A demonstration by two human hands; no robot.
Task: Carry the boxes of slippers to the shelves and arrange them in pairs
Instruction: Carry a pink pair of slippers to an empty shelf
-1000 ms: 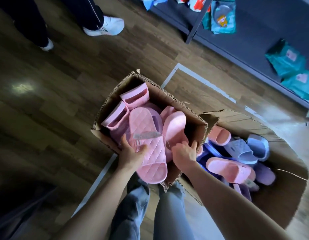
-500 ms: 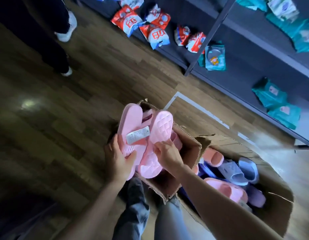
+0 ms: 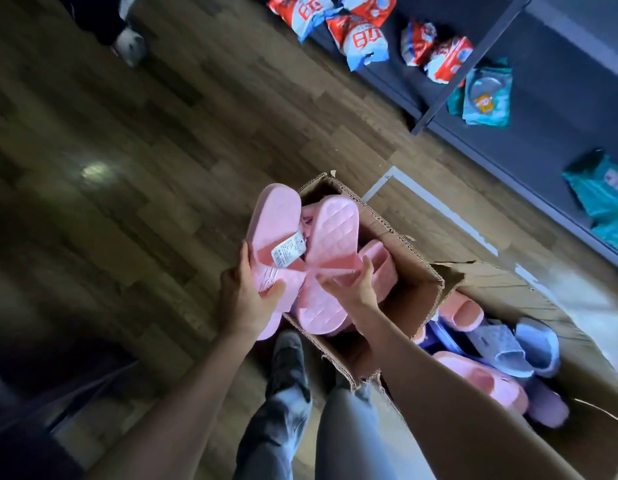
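Note:
Two pink slippers are lifted above a small cardboard box point(image 3: 404, 271) on the floor. My left hand point(image 3: 248, 296) grips the left pink slipper point(image 3: 271, 223), which carries a white tag point(image 3: 288, 252). My right hand point(image 3: 352, 285) pinches the quilted pink slipper point(image 3: 331, 230) at its strap. More pink slippers point(image 3: 376, 261) lie inside the small box. A larger cardboard box point(image 3: 508, 282) to the right holds pink slippers point(image 3: 480, 379) and lilac-blue slippers point(image 3: 522, 344).
Dark shelves point(image 3: 560, 98) run along the upper right, with red-and-white packets point(image 3: 356, 36) and teal packets point(image 3: 602, 185) on them. Another person's shoe point(image 3: 129, 46) stands at the upper left. My legs point(image 3: 300, 410) are below the box on wooden flooring.
Both hands took the two pink slippers out of the small box and raised them; the view tilted up toward the shelves.

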